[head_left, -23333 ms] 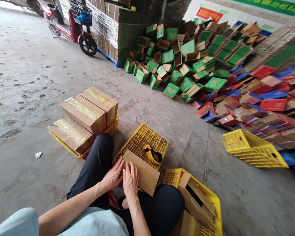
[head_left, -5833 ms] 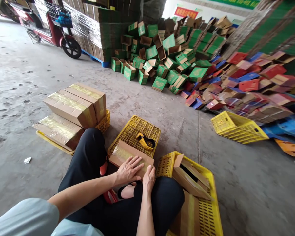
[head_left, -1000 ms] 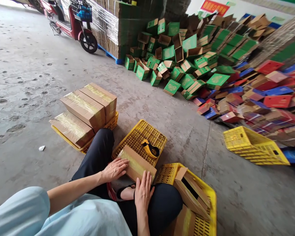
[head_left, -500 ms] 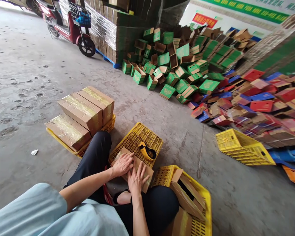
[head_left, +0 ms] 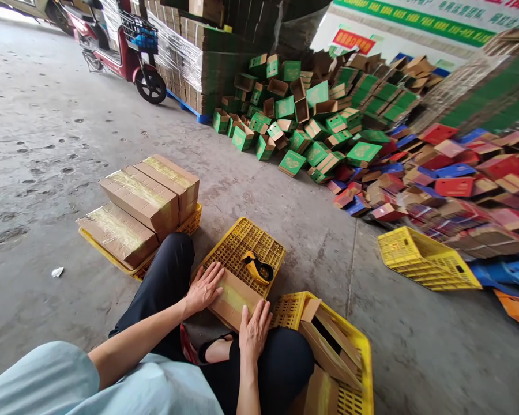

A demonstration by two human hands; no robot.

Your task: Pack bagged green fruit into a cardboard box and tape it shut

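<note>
A brown cardboard box (head_left: 232, 301) with clear yellowish tape along its top lies on an upturned yellow crate (head_left: 237, 236) in front of me. Flat on the box's left end rests my left hand (head_left: 204, 288), its fingers stretched out. My right hand (head_left: 255, 329) lies on the opposite end, fingers extended and slightly apart. Just beyond the box, a yellow and black tape dispenser (head_left: 258, 268) sits on the crate. The undersides of both hands are hidden.
Taped boxes (head_left: 140, 196) are stacked on a yellow crate at left. Another yellow crate (head_left: 365, 369) by my right knee holds cardboard boxes. Green cartons (head_left: 292, 163) and red and blue cartons (head_left: 454, 185) are heaped ahead. A red scooter (head_left: 127, 57) stands at far left.
My hands have spread from the middle of the box to its two ends, left hand leftward and right hand rightward, uncovering the tape. The dispenser stays on the crate.
</note>
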